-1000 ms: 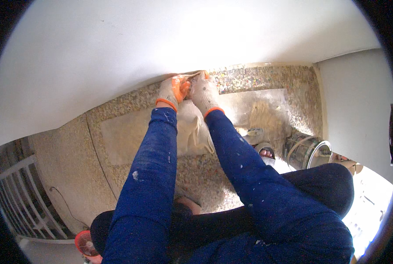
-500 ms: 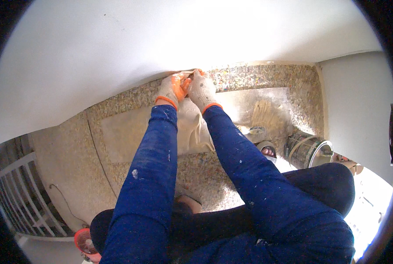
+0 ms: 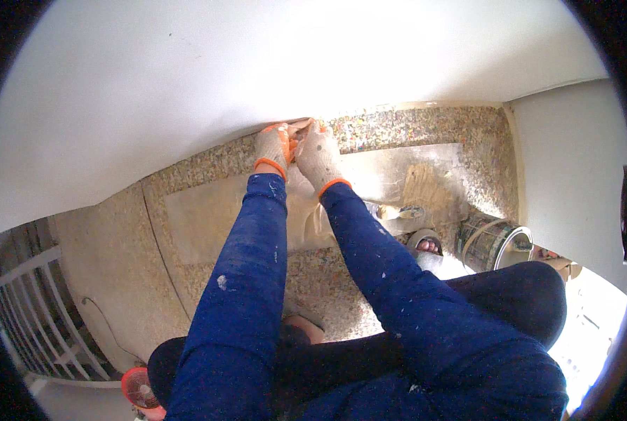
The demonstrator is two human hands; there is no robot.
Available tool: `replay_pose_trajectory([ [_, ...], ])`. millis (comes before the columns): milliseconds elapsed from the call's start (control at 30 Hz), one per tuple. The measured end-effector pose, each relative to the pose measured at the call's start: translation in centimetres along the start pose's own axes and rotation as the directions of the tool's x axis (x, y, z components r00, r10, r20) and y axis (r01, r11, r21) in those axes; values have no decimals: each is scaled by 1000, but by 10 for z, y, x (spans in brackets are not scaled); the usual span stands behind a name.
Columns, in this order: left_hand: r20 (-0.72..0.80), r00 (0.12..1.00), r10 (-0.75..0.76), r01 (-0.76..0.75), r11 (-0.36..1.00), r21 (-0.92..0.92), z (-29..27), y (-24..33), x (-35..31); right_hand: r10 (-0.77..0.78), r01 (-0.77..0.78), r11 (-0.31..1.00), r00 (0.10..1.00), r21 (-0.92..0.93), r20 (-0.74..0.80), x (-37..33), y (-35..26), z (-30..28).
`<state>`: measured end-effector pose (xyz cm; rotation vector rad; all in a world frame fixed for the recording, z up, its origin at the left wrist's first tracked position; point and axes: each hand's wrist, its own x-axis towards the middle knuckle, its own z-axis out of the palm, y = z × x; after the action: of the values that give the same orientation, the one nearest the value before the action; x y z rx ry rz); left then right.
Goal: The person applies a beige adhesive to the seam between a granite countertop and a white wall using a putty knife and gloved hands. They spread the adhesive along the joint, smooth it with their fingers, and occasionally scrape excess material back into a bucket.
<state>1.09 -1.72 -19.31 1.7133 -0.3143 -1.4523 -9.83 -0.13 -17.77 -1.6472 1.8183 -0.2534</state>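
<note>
My left hand [image 3: 273, 149] and my right hand [image 3: 318, 156] meet at the foot of the white wall [image 3: 187, 105], both in knitted gloves with orange palms and cuffs. Their fingers are closed around a thin tan strip of sheet material [image 3: 299, 126], which shows between the fingertips right against the wall's lower edge. Exactly how each finger grips it is partly hidden by the gloves. Below my hands, between the forearms, a creased tan fold [image 3: 318, 223] lies over a flat sheet on the speckled floor [image 3: 398, 126].
A paintbrush [image 3: 401, 212] lies right of my right forearm, near a sandalled foot [image 3: 426, 243]. Farther right a paint-stained bucket [image 3: 483, 237] rests on its side by the grey side wall [image 3: 573, 161]. At lower left are a white railing [image 3: 43, 309], a cable and a red round fan-like object [image 3: 139, 387].
My hands stay together at the wall base and shift slightly. The tan fold between my forearms now shows less, and the view has tilted a little.
</note>
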Motion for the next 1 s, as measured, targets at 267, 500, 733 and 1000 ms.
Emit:
replay_pose_trajectory([
  [267, 111, 987, -120, 112, 991, 71, -15, 3, 14, -90, 91, 996, 995, 14, -52, 0, -4, 7],
  [500, 123, 980, 157, -197, 861, 468, -28, -4, 17, -112, 112, 992, 994, 58, -15, 2, -10, 11],
  [733, 23, 888, 460, -413, 773, 482, -35, -39, 60, -204, 215, 975, 966, 53, -160, 0, -12, 19],
  [1000, -25, 978, 208, -208, 978, 30, -43, -34, 54, -170, 179, 981, 979, 78, -110, 10, -4, 30],
])
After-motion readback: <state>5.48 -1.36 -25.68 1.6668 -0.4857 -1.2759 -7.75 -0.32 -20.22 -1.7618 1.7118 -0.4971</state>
